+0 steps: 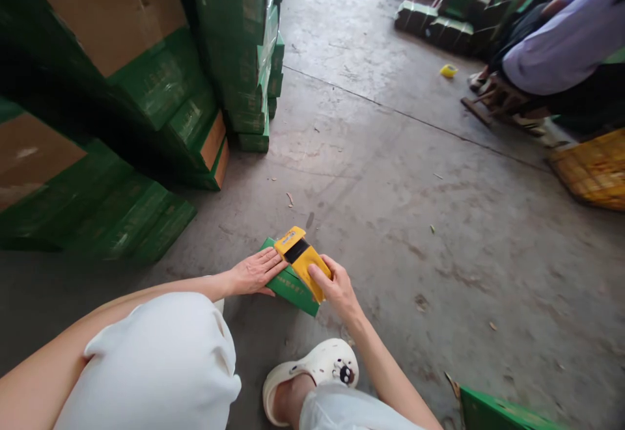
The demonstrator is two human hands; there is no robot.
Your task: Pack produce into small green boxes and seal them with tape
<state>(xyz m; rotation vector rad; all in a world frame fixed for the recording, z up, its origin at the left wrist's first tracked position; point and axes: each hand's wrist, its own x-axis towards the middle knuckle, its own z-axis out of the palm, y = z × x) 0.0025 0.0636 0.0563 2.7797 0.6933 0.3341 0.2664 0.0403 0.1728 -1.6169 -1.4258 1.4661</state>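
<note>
A small green box (296,293) lies on the floor in front of me, with pale lettering on one side. My left hand (256,270) rests against its left end, fingers stretched out and held close together. My right hand (336,285) grips a yellow flat case (308,266) with a dark band across it and a small label near its far end. The thumb presses on the case's top. The case is tilted above the green box and hides part of it; I cannot tell whether the two touch.
Stacks of green cartons (234,59) rise at the left. A person in a lilac top (551,46) sits on a low stool at the right, near a yellow tape roll (448,71) and a yellow basket (593,168). Another green carton (502,410) shows at the bottom right.
</note>
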